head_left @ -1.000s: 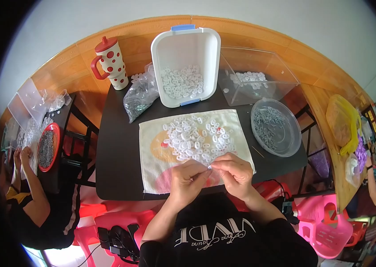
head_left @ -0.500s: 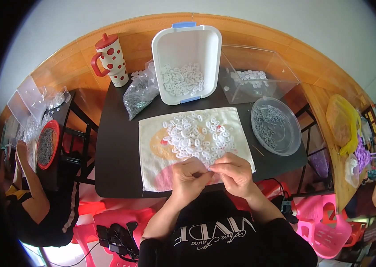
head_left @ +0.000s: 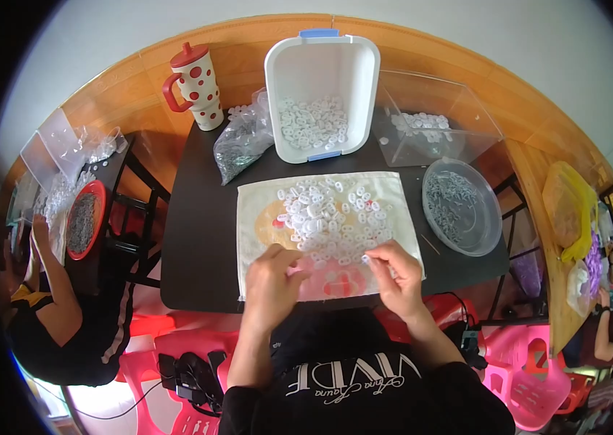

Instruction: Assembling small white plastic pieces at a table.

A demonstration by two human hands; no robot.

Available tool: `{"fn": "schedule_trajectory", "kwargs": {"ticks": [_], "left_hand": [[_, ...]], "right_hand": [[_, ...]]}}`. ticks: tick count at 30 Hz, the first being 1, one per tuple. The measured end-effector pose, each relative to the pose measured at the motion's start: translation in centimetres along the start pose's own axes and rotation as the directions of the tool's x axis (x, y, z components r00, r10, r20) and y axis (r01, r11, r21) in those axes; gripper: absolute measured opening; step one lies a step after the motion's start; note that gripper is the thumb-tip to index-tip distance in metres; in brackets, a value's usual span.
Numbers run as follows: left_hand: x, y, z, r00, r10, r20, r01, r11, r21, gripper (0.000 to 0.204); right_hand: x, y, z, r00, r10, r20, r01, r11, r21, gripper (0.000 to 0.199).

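Note:
A pale cloth [head_left: 263, 210] lies on the black table [head_left: 198, 232] with a heap of small white plastic rings [head_left: 324, 221] on it. My left hand [head_left: 274, 286] rests on the cloth's near edge, its fingers pinched at the heap's lower rim. My right hand [head_left: 397, 272] is beside it, fingertips closed on a small white ring at the heap's lower right. What the left fingers hold is too small to make out.
Behind the cloth stand a white tub [head_left: 321, 87] with more rings, a clear box [head_left: 433, 127], a clear bag of grey parts [head_left: 241, 141] and a red-dotted mug [head_left: 194, 83]. A round clear dish of grey parts [head_left: 462, 206] sits right. Another person [head_left: 52, 304] works at the left.
Both hands stay at the heap's near edge; the fingers have shifted slightly, the right hand a little further right.

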State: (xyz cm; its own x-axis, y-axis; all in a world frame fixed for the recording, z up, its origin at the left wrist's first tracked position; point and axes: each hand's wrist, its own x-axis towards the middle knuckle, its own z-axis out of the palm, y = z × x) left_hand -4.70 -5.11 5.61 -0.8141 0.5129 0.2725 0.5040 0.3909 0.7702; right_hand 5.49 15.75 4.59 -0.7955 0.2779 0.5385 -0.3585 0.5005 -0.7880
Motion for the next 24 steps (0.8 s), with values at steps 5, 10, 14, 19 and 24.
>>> {"fn": "schedule_trajectory", "kwargs": {"ticks": [5, 10, 14, 19, 24], "left_hand": [[-0.5, 0.4, 1.0, 0.999, 0.048, 0.003, -0.047, 0.965, 0.257, 0.02], [-0.9, 0.7, 3.4, 0.996, 0.064, -0.063, -0.039, 0.942, 0.333, 0.018], [-0.7, -0.7, 3.7, 0.979, 0.186, -0.087, -0.165, 0.965, 0.205, 0.022], [0.5, -0.8, 3.5, 0.998, -0.061, -0.03, 0.04, 0.89, -0.454, 0.026], [0.3, 0.2, 4.5, 0.953, -0.239, 0.187, 0.272, 0.404, -0.873, 0.028]], "right_hand": [[-1.2, 1.0, 0.1, 0.992, 0.124, 0.029, -0.125, 0.992, 0.027, 0.013], [-1.6, 1.7, 0.3, 0.977, 0.211, 0.038, -0.213, 0.971, 0.111, 0.013], [-1.7, 2.3, 0.3, 0.965, 0.264, -0.006, -0.251, 0.924, 0.29, 0.014], [-0.8, 0.9, 0.6, 0.921, 0.385, -0.061, -0.332, 0.856, 0.396, 0.018], [0.0, 0.2, 0.7, 0.959, 0.279, -0.055, -0.235, 0.887, 0.397, 0.018]]}}
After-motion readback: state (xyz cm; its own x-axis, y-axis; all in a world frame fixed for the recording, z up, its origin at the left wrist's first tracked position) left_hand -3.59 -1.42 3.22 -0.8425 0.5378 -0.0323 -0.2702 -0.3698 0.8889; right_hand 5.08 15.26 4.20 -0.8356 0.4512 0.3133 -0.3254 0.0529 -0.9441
